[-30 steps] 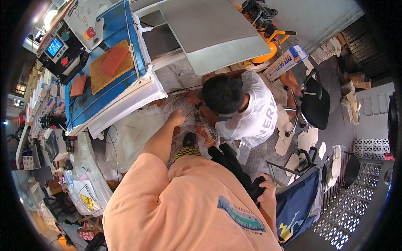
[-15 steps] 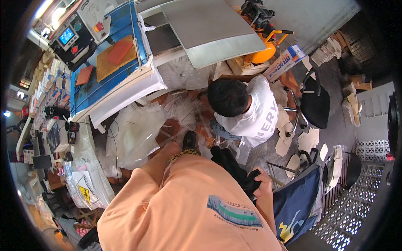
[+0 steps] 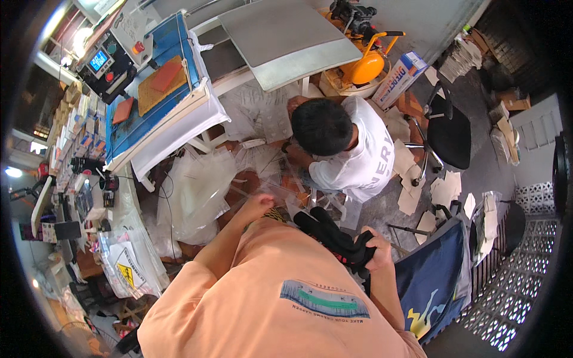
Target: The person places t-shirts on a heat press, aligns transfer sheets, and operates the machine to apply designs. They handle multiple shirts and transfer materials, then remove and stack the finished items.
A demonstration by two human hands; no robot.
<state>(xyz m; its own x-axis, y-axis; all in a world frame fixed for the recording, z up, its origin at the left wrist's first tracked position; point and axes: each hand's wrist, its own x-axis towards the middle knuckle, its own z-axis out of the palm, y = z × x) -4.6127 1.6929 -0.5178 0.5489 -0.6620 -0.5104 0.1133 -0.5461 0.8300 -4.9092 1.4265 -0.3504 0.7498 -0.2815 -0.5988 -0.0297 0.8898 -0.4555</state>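
Observation:
My left hand (image 3: 259, 204) is low in front of my body, fingers curled, beside clear plastic scraps (image 3: 285, 179); I cannot make out what, if anything, is in it. My right hand (image 3: 376, 249) grips a bundle of black cloth (image 3: 327, 232) at my right side. A co-worker (image 3: 367, 161) in a white T-shirt is bent low ahead of me, hands among plastic sheets under the table. Large crumpled clear plastic (image 3: 197, 194) lies left of my left arm.
A blue-bed machine (image 3: 119, 143) with a control panel stands ahead-left, beside a grey plate (image 3: 286, 42). Behind the co-worker are an orange compressor (image 3: 365, 68) and a long box (image 3: 397, 80). An office chair (image 3: 450, 137), paper scraps (image 3: 412, 194) and a navy cloth (image 3: 433, 268) are on the right.
My left hand has drawn back from farther forward and now sits nearer my body with curled fingers. My right hand still grips the black cloth. The co-worker has shifted slightly.

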